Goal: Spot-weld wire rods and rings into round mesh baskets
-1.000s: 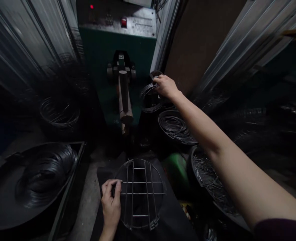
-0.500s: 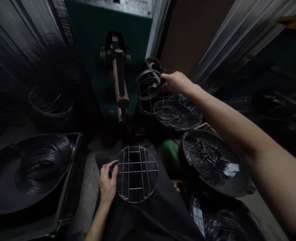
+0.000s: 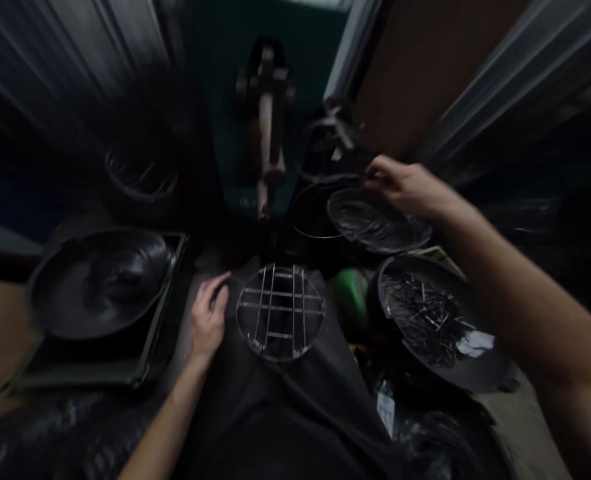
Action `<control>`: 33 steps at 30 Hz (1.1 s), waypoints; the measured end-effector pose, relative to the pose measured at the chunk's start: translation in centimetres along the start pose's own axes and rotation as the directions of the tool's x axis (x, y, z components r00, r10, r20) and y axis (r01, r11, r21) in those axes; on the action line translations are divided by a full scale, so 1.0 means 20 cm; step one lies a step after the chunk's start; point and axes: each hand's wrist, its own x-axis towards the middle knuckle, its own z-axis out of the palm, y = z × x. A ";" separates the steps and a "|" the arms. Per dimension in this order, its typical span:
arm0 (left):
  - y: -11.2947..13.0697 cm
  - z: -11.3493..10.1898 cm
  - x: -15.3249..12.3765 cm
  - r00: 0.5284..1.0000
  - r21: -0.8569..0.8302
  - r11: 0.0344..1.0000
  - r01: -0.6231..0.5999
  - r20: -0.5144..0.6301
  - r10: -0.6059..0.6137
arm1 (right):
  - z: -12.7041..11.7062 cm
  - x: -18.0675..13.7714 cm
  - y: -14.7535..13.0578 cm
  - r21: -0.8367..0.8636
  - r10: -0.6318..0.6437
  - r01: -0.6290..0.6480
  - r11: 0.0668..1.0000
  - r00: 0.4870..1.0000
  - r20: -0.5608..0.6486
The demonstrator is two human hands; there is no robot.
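A round wire rack (image 3: 281, 310) with crossing bars rests on dark cloth over my lap. Just left of its rim is my left hand (image 3: 209, 319), fingers spread and apart from the rack, holding nothing. My right hand (image 3: 408, 189) reaches forward to the right, thumb and fingers pinched on a thin wire ring (image 3: 320, 237). Motion blur smears the ring where it meets the fingers. Behind it, more wire rings (image 3: 320, 177) hang near the machine.
A green machine (image 3: 238, 143) with a jutting electrode arm (image 3: 270, 147) stands ahead. On the right are a pan of coiled wire rings (image 3: 370, 217) and a pan of short metal rods (image 3: 428, 320). A dark pan with a wire coil (image 3: 70, 300) sits left.
My left hand has let go of the rack's rim and moved slightly away. My right hand has drawn back toward the right with the ring. The view has shifted.
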 end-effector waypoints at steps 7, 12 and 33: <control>0.19 0.04 0.11 0.923 -0.460 0.828 0.321 0.349 -0.165 | 0.32 -0.20 -0.36 0.504 0.063 -0.133 0.854 0.986 0.153; 0.07 0.08 0.03 0.931 -0.171 0.935 0.310 0.255 -0.262 | 0.80 -0.28 -0.42 0.355 0.040 -0.073 0.932 0.994 0.098; -0.01 0.13 -0.04 0.979 0.564 0.822 -0.083 0.200 -0.038 | 1.02 -0.36 -0.37 0.188 0.029 -0.043 0.981 0.997 0.077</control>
